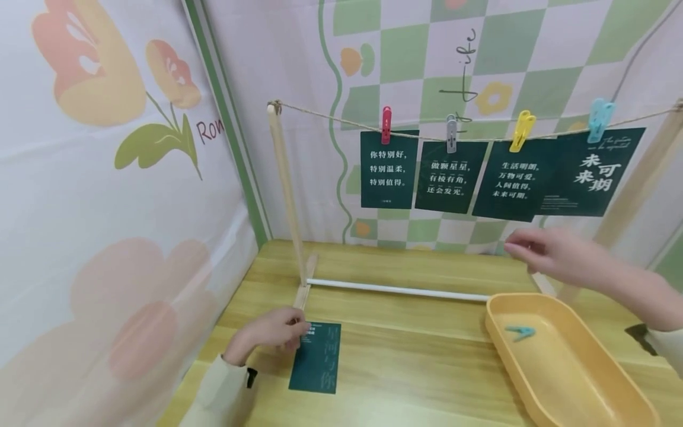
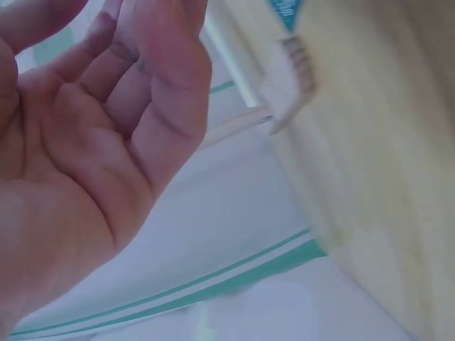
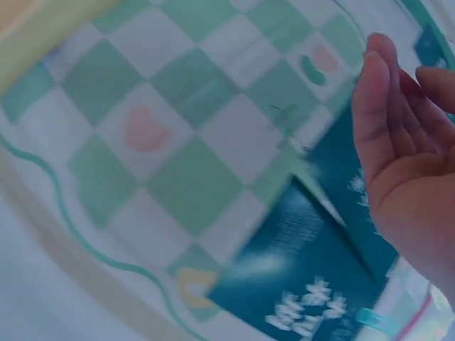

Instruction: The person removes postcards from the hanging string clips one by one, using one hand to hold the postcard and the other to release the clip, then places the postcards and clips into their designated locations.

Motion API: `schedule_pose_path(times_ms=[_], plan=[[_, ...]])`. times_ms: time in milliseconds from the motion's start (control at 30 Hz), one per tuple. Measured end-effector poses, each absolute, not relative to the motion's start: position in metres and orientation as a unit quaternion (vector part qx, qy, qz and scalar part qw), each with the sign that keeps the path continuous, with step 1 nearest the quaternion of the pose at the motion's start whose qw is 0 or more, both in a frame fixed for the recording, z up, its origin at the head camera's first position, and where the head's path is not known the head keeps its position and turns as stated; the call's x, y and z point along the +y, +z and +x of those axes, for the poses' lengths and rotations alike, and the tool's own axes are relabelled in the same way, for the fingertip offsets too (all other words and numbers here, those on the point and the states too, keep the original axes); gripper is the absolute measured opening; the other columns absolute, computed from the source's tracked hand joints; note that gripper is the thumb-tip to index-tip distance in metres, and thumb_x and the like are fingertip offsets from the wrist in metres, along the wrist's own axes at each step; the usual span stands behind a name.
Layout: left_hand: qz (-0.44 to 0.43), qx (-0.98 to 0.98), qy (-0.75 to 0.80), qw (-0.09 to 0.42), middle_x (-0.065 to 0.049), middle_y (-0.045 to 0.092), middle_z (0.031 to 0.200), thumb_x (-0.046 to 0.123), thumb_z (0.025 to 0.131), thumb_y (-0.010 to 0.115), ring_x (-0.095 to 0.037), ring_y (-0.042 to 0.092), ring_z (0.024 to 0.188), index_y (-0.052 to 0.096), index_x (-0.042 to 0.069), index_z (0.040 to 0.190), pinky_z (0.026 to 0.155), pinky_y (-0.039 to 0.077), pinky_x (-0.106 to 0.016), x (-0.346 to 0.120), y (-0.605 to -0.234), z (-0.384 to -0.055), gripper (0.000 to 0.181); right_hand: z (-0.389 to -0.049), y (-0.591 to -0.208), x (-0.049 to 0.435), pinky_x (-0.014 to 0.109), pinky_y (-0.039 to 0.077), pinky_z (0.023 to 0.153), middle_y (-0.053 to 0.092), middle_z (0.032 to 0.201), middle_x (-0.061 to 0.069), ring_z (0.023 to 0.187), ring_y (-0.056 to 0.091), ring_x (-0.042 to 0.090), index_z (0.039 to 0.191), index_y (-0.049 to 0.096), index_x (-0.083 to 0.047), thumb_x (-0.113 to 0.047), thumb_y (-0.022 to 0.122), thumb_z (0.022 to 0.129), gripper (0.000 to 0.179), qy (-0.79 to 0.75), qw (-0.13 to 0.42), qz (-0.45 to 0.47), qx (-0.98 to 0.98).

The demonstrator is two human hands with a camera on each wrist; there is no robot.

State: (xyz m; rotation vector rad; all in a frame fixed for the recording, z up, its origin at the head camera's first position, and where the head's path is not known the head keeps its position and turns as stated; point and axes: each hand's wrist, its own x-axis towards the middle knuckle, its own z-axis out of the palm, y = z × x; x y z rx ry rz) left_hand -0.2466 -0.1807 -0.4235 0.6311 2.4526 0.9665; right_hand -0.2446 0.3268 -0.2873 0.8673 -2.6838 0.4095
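My left hand [image 1: 277, 329] hovers at the upper left corner of a dark green card [image 1: 316, 365] lying on the table, fingers loosely bent. The left wrist view shows nothing in that hand [image 2: 106, 135], its thumb apart from the fingers. Four similar cards hang from a twine line, overlapping at the right: one under a red clothespin [image 1: 386, 126], one under a grey clothespin [image 1: 452, 133], one under a yellow clothespin [image 1: 522, 131], one under a light blue clothespin [image 1: 600, 121]. Just below the rightmost card [image 1: 584, 172], my right hand [image 1: 560, 255] is raised, fingers relaxed and holding nothing.
A yellow tray [image 1: 565, 362] with a teal clothespin [image 1: 520, 332] inside stands at the right of the table. The line's wooden post [image 1: 288, 196] rises at the left, and a white rod [image 1: 397, 289] runs along the base. Patterned cloth [image 1: 405, 53] hangs behind.
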Motion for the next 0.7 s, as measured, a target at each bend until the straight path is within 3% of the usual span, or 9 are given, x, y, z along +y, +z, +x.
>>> schedule_pose_path(times_ms=[133, 267, 400, 567, 700], plan=[[0.246, 0.884, 0.361, 0.169, -0.007, 0.066, 0.079, 0.024, 0.104, 0.048, -0.023, 0.067, 0.070, 0.062, 0.001, 0.097, 0.058, 0.055, -0.036, -0.175, -0.410, -0.252, 0.028, -0.244, -0.264, 0.313, 0.011, 0.041, 0.051, 0.058, 0.066, -0.019, 0.054, 0.047, -0.010, 0.090, 0.068, -0.019, -0.006, 0.071, 0.087, 0.014, 0.123, 0.250, 0.355, -0.893], [0.248, 0.880, 0.381, 0.138, -0.004, 0.066, 0.079, 0.026, 0.104, 0.047, -0.025, 0.068, 0.071, 0.062, 0.007, 0.093, 0.060, 0.056, -0.037, -0.169, -0.397, -0.256, 0.026, -0.245, -0.240, 0.301, 0.007, 0.044, 0.054, 0.062, 0.067, -0.016, 0.054, 0.049, -0.013, 0.085, 0.069, -0.018, 0.001, 0.075, 0.080, 0.020, 0.118, 0.310, 0.394, -0.857], [0.249, 0.873, 0.408, 0.100, -0.005, 0.068, 0.079, 0.026, 0.105, 0.047, -0.022, 0.070, 0.072, 0.064, 0.012, 0.091, 0.063, 0.058, -0.040, -0.162, -0.388, -0.258, 0.026, -0.246, -0.220, 0.288, 0.007, 0.046, 0.055, 0.062, 0.067, -0.013, 0.053, 0.048, -0.013, 0.084, 0.069, -0.017, 0.005, 0.075, 0.076, 0.024, 0.120, 0.334, 0.414, -0.838], [0.235, 0.860, 0.450, 0.057, -0.013, 0.070, 0.085, 0.027, 0.105, 0.047, -0.017, 0.069, 0.072, 0.063, 0.011, 0.090, 0.064, 0.058, -0.036, -0.152, -0.376, -0.258, 0.027, -0.250, -0.204, 0.272, 0.008, 0.043, 0.054, 0.062, 0.068, -0.011, 0.053, 0.045, -0.009, 0.086, 0.070, -0.015, 0.002, 0.074, 0.080, 0.019, 0.119, 0.347, 0.431, -0.824], [0.227, 0.851, 0.474, 0.023, -0.011, 0.070, 0.087, 0.031, 0.105, 0.047, -0.018, 0.070, 0.074, 0.063, 0.013, 0.091, 0.062, 0.057, -0.034, -0.144, -0.367, -0.259, 0.028, -0.252, -0.198, 0.261, 0.008, 0.042, 0.055, 0.060, 0.068, -0.011, 0.054, 0.043, -0.007, 0.087, 0.070, -0.014, -0.001, 0.073, 0.083, 0.014, 0.120, 0.347, 0.438, -0.821]])
